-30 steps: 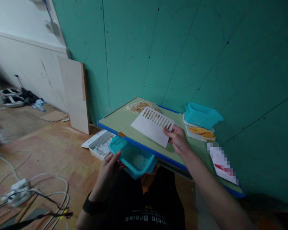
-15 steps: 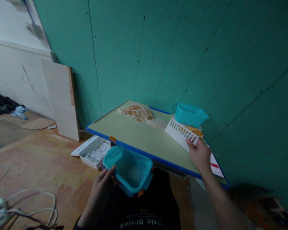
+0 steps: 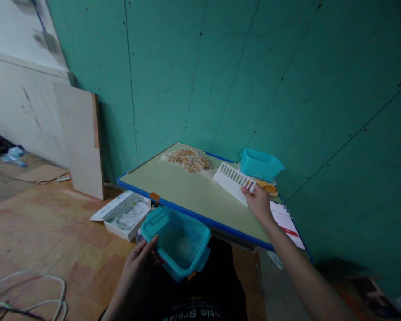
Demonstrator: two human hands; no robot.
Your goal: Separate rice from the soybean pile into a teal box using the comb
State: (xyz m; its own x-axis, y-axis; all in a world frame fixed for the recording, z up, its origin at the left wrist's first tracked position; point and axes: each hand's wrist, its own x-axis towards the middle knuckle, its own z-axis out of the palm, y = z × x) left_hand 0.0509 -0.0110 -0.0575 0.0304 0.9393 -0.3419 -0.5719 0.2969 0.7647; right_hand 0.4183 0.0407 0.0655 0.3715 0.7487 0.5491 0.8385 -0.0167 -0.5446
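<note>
My left hand (image 3: 143, 256) grips the left wall of a teal plastic container (image 3: 200, 238), thumb over the rim. The container sits just below the table's front edge, with a small amount of white rice-like grain (image 3: 186, 248) on its bottom. In my right hand (image 3: 259, 203) is a white slotted scraper (image 3: 232, 185), pinched at its right end and tilted over the tabletop. Its far left end is beside a pale patch of grain (image 3: 211, 174). Farther back lies a heap of yellow corn kernels (image 3: 190, 159) mixed with white grain.
The green-topped table (image 3: 173, 191) has a blue edge and stands against a green wall. A second teal container (image 3: 260, 164), an orange cloth (image 3: 268, 187) and a paper sheet (image 3: 289, 225) lie along its right side. An opened white box (image 3: 128, 218) and cables (image 3: 36, 276) are on the floor.
My right hand has moved left with the scraper, which now covers part of the pale grain patch. The left hand keeps its hold on the container. The whole view has shifted slightly.
</note>
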